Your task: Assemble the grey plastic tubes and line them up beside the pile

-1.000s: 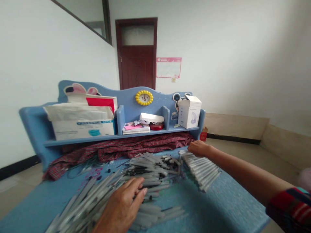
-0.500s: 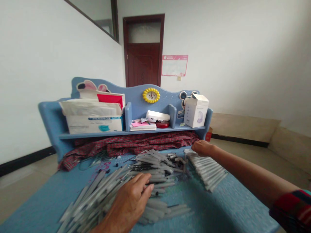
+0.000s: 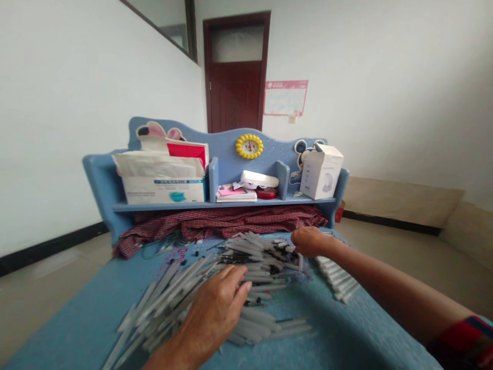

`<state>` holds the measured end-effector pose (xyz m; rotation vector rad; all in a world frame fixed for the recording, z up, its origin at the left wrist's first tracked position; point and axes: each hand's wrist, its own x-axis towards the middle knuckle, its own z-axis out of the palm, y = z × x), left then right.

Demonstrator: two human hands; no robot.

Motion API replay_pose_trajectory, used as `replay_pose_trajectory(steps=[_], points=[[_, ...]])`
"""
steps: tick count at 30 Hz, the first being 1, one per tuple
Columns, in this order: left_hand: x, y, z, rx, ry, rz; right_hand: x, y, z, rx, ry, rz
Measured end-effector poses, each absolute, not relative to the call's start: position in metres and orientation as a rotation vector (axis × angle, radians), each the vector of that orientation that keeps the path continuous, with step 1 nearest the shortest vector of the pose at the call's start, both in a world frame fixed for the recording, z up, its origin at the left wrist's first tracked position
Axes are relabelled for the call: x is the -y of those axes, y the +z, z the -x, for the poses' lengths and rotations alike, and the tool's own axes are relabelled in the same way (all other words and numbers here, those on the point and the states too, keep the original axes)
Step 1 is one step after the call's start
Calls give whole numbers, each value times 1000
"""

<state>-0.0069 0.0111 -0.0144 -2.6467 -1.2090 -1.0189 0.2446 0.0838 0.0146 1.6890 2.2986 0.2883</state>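
A heap of whitish, translucent pen barrels (image 3: 165,293) spreads over the blue desk, with black small parts mixed in. My left hand (image 3: 217,303) rests on the heap's middle, its thumb apart from loosely bent fingers, and nothing shows in its grasp. My right hand (image 3: 310,241) is closed at the far right of the heap, beside black-tipped pieces (image 3: 283,245). What its fingers hold, if anything, is hidden. Under and behind the right forearm lies a neat row of pale pens (image 3: 339,277), partly covered by the arm.
Along the back runs a blue shelf (image 3: 165,206) with a mask box (image 3: 165,190), a white carton (image 3: 323,172), booklets (image 3: 235,195) and a red round tin (image 3: 267,193). A checked cloth (image 3: 215,222) lies bunched below it. A yellow flower-shaped clock (image 3: 249,147) is on the backboard.
My right hand has moved left from the far end of the pen row to the heap's right edge. My left hand stays on the heap. The view has shifted slightly.
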Motion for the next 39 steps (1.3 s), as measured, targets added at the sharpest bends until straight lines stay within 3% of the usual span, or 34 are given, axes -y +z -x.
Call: replay_pose_trajectory(steps=[15, 28, 34, 39], points=[[-7, -14, 9, 1301, -908, 2691, -75, 12, -208, -2318, 64, -1587], [-5, -9, 7, 1349, -967, 2738, -54, 38, -233, -2177, -525, -1550], [-1, -4, 4, 1510, -1102, 2866, -35, 50, -253, -2226, -634, -1643], [1, -3, -1, 1879, -1473, 3149, -19, 62, -239, -2558, -915, -1628]])
